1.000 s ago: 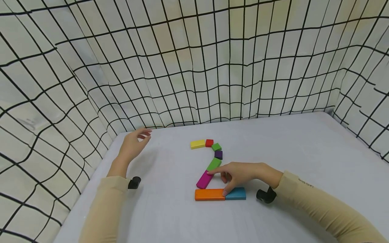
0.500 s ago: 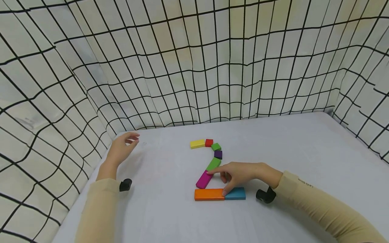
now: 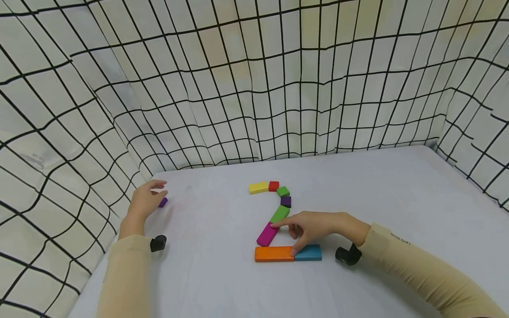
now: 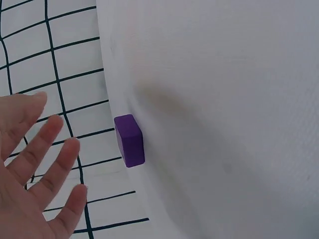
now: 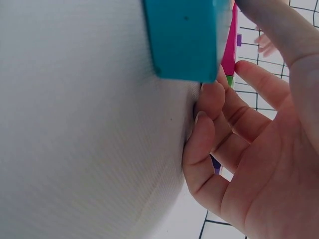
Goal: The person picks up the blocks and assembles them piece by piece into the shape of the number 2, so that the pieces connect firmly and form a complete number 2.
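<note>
My left hand point(image 3: 142, 201) hovers at the table's left side, fingers spread and holding nothing. Close by it lies a purple block point(image 4: 129, 141), apart from the fingers in the left wrist view. My right hand point(image 3: 314, 227) rests among the coloured blocks. Its index fingertip touches the magenta block point(image 3: 267, 235); its thumb touches the seam between the orange block point(image 3: 274, 254) and the blue block point(image 3: 310, 253). Beyond the magenta block, a curved row runs through a green block point(image 3: 280, 214), a dark purple cube point(image 3: 286, 202), a green cube point(image 3: 283, 191), a red cube point(image 3: 274, 186) and a yellow block point(image 3: 259, 188).
Black netting point(image 3: 278, 92) stands around the back and sides of the white table point(image 3: 377, 198). A small black device point(image 3: 158, 243) sits at my left wrist, and another black device point(image 3: 348, 255) is at my right wrist.
My left hand has moved left and slightly nearer, and the purple block beside it has come into view. The right hand and the row of blocks stay in place.
</note>
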Available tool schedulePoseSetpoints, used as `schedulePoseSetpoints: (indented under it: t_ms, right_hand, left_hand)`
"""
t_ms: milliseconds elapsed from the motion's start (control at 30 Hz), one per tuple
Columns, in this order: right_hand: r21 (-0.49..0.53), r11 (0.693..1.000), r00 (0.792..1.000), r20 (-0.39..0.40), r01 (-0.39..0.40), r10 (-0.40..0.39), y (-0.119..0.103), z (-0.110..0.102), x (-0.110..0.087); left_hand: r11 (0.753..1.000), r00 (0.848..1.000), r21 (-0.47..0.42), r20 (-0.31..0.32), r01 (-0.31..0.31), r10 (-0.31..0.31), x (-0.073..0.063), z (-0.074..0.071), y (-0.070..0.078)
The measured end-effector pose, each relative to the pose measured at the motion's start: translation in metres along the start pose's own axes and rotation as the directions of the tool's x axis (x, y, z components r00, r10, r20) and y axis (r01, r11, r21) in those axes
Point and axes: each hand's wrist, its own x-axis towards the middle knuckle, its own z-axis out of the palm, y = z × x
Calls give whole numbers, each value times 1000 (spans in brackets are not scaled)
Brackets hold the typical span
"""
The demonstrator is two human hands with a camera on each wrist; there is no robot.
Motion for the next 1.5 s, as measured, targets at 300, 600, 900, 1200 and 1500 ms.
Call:
schedulePoseSetpoints:
  t_ms: [300,600,900,1200,1500]
  right_hand:
    - [-5,1000,1000,4,-3,3,1,0,0]
    - [5,1000,1000,0,-10,10,2,1,1]
    - [3,1000,1000,2,-5,5,1,1,0]
    - [-2,1000,1000,-4,0,0,1,-1,-1]
    - [0,1000,1000,-3,-5,5,1,-1,0]
  left_hand:
    - [982,977,-9,108,188,-186,3,-1,-16]
    - [912,938,-222,121,346,-326,7,2,-31]
    - [856,910,-314,99,412,-402,6,11,-36]
    - [855,900,-292,47,428,-434,5,16,-28]
    - [843,887,-295,40,450,-460,6,21,-31]
